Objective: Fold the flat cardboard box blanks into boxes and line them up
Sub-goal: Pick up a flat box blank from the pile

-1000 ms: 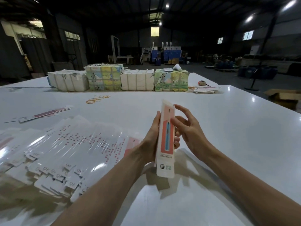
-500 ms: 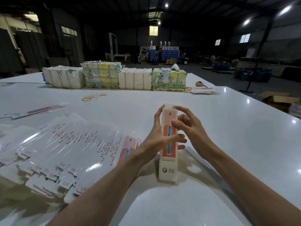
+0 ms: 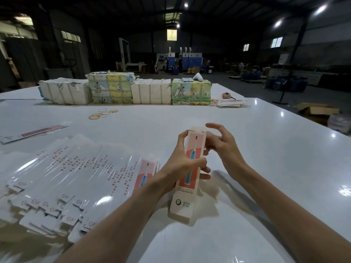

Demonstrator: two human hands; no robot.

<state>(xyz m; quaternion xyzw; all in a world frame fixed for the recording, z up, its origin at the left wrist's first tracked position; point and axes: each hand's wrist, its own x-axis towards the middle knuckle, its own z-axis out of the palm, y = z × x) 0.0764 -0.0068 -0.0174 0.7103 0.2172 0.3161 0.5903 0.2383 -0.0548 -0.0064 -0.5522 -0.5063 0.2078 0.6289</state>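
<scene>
The left hand (image 3: 182, 161) holds a long, narrow cardboard box, white and salmon with a toothbrush picture (image 3: 182, 204). Its grip is closed around the middle of the box, thumb on the printed front and fingers behind. The box is in the air above the glossy white tabletop (image 3: 256, 152), nearly upright, with its top leaning a little away from the person. The right hand (image 3: 222, 147) is at the upper right edge of the box with curved fingers; I cannot tell if its grip really pinches the box. On the left lies a fanned pile of flat white cardboard blanks with red print (image 3: 76, 175). Further away are yellow rubber bands (image 3: 102, 113) and a row of wrapped paper bundles (image 3: 150, 91).
</scene>
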